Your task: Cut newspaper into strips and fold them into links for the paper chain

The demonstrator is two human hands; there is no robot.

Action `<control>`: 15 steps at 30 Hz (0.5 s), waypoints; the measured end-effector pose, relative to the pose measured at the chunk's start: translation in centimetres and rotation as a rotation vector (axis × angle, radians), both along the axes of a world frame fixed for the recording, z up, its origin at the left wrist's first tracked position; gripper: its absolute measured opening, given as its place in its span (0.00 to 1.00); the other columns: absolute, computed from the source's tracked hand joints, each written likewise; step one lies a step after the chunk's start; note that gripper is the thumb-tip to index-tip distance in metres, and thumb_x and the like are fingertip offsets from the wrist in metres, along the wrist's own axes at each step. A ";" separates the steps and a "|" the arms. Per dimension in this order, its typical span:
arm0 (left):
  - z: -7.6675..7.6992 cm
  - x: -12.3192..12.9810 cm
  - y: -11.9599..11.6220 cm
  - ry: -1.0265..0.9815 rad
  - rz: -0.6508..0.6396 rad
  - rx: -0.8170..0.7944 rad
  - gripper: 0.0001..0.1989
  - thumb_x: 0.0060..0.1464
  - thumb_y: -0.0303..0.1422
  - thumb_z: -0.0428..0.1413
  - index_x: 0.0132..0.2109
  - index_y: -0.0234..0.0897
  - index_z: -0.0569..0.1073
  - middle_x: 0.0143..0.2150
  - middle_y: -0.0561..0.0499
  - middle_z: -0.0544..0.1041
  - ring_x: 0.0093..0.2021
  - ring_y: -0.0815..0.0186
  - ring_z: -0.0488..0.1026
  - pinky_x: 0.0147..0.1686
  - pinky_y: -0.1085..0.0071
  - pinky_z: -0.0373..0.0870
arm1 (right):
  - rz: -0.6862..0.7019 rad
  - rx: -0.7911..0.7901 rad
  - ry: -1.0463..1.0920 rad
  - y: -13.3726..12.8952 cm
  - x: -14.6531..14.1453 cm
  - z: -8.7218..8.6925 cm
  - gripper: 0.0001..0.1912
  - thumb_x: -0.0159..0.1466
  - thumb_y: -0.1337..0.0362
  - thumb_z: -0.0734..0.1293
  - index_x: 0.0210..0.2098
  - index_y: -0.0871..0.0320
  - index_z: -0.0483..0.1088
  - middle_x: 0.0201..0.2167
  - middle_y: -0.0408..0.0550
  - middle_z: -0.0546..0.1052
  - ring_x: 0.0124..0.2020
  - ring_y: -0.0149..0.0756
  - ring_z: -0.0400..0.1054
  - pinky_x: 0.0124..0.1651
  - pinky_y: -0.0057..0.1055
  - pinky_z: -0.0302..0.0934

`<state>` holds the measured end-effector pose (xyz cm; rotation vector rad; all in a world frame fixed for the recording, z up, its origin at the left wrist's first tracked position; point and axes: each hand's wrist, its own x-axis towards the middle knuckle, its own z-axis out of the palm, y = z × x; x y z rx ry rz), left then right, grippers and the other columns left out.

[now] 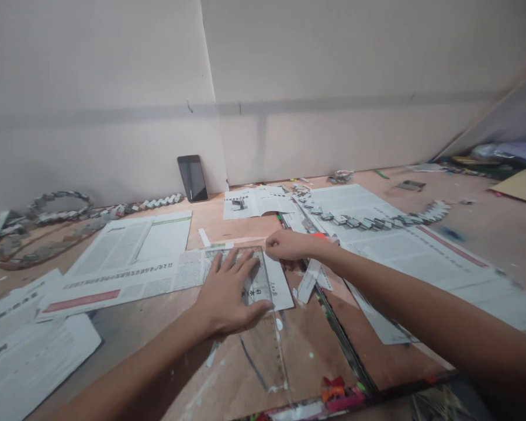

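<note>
Your left hand (230, 292) lies flat, fingers spread, pressing a clear plastic ruler (263, 318) onto a newspaper strip (158, 280) near the middle of the wooden floor (499, 234). Your right hand (289, 244), at one o'clock from the left, is pinched shut on something at the ruler's far corner; what it grips I cannot tell, perhaps a blade or pen. If your left palm eases, the slick ruler may skate and the line wander toward your fingertips. A folded paper chain (377, 221) crowds two o'clock; bare floor lies open at five and seven o'clock.
</note>
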<state>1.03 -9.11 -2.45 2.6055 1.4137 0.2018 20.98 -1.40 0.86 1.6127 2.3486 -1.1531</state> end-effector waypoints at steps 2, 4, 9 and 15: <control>0.1 0.0 0.0 -0.003 -0.002 -0.006 0.44 0.48 0.63 0.46 0.65 0.40 0.57 0.70 0.47 0.50 0.69 0.45 0.41 0.64 0.40 0.38 | -0.007 0.113 -0.010 -0.3 -0.4 -0.2 0.07 0.60 0.66 0.60 0.29 0.60 0.68 0.21 0.48 0.74 0.23 0.33 0.69 0.25 0.25 0.60; 0.2 0.0 0.0 -0.003 -0.002 -0.012 0.44 0.48 0.62 0.47 0.65 0.40 0.57 0.70 0.47 0.51 0.69 0.44 0.41 0.64 0.40 0.37 | -0.014 0.231 -0.012 -0.5 -0.9 -0.5 0.08 0.60 0.66 0.61 0.27 0.61 0.68 0.26 0.51 0.76 0.30 0.36 0.70 0.29 0.25 0.58; 0.1 -0.2 0.0 -0.018 -0.005 -0.019 0.46 0.48 0.62 0.47 0.66 0.39 0.55 0.70 0.46 0.51 0.69 0.44 0.40 0.64 0.40 0.36 | -0.034 0.301 -0.007 -1.5 -2.1 -0.4 0.10 0.63 0.65 0.59 0.29 0.61 0.68 0.27 0.50 0.75 0.29 0.34 0.68 0.29 0.25 0.56; -0.1 -0.5 0.2 -0.006 -0.017 -0.039 0.40 0.50 0.59 0.48 0.65 0.43 0.59 0.70 0.48 0.52 0.70 0.44 0.39 0.64 0.40 0.35 | 0.114 0.033 0.431 -8.6 -2.6 1.4 0.11 0.67 0.59 0.56 0.38 0.56 0.67 0.30 0.43 0.73 0.24 0.28 0.65 0.28 0.26 0.60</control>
